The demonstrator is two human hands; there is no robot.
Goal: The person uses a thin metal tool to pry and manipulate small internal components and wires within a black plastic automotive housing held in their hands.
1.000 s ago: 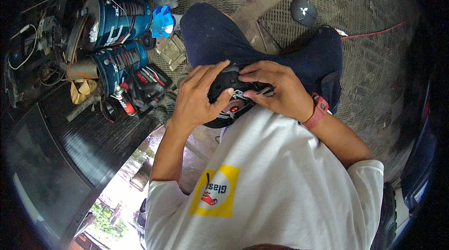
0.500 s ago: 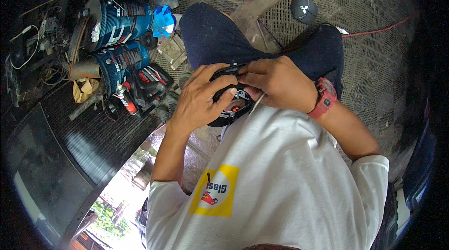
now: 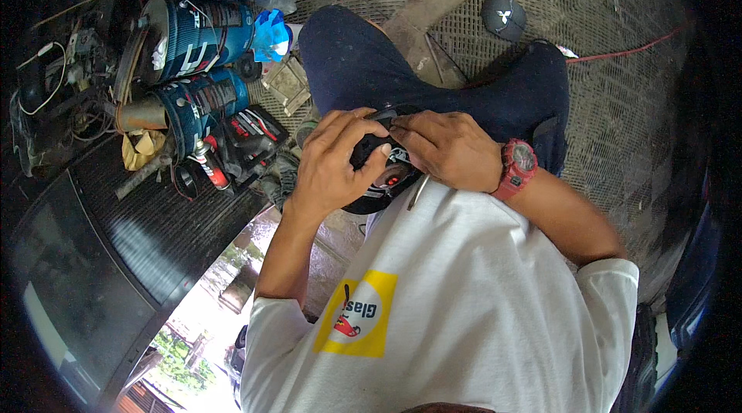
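We see a black round part [image 3: 396, 169] between the two hands, above the lap and against the lower edge of the white shirt [image 3: 479, 274]. The left hand [image 3: 334, 159] wraps its left side, thumb laid over the near face, and that grip is clasped on the part. The right hand [image 3: 462, 149] bends over the upper right edge with fingertips touching it; we cannot tell whether this grip pinches anything. A slim metal rod [image 3: 418, 192] juts from beneath the right hand toward the shirt. Inside the part we make out silvery pieces and a small orange-red spot. A red watch [image 3: 519, 166] circles the right wrist. To the left we find two blue pails [image 3: 202, 38], with a black bottle [image 3: 251, 133] and a red-and-white can [image 3: 209, 167] near the lower one.
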